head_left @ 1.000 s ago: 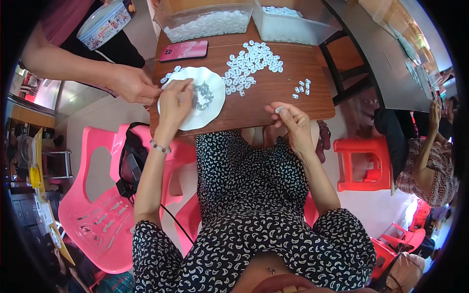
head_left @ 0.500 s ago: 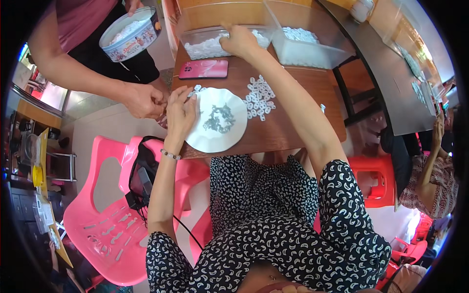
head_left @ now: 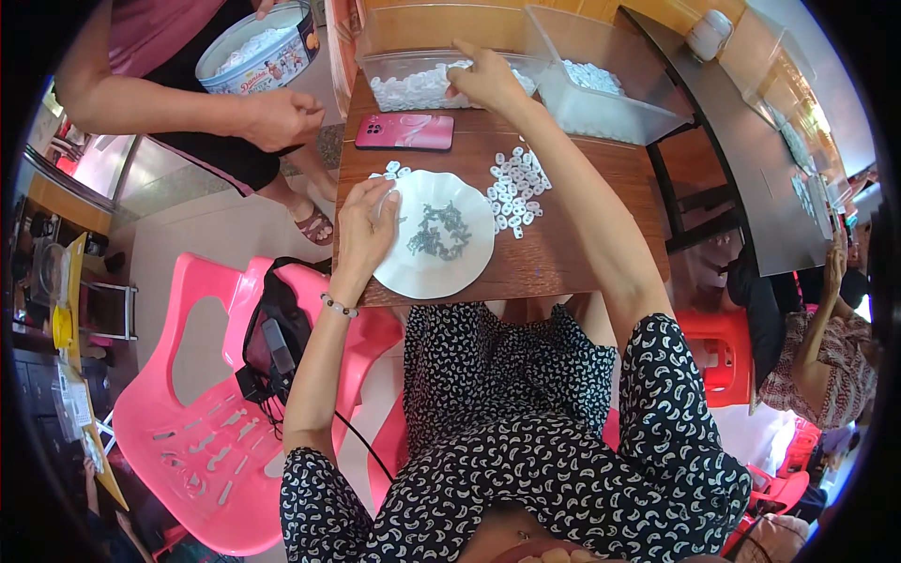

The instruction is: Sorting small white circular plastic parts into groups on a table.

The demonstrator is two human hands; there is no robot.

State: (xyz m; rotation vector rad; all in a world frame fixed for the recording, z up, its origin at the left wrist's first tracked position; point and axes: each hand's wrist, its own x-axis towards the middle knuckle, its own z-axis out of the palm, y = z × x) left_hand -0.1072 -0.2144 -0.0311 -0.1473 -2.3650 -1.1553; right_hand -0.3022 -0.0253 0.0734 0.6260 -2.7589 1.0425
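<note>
My left hand (head_left: 367,223) rests at the left rim of a round white plate (head_left: 469,263) with a wavy edge, its fingers loosely bent and thumb apart. On the plate lies a cluster of small dark grey metal-looking pieces (head_left: 439,233). Beyond those fingers are a few small white pieces (head_left: 391,170). My right hand (head_left: 490,80) hovers at a clear bin (head_left: 450,58) of white plastic pieces (head_left: 413,89), index finger stretched out and thumb apart; nothing shows in it. White oval pieces with holes (head_left: 514,192) are spread beneath my right forearm.
A pink phone (head_left: 404,132) lies behind the plate on the brown table (head_left: 563,267). Another clear bin (head_left: 619,117) stands back right. At left, a person's hand (head_left: 282,119) is near a tin (head_left: 258,58) of white pieces. A pink chair (head_left: 202,450) stands left of me.
The co-worker's hand has drawn back from beside my left hand. My view has shifted slightly; my left hand stays by the plate and my right hand by the bin.
</note>
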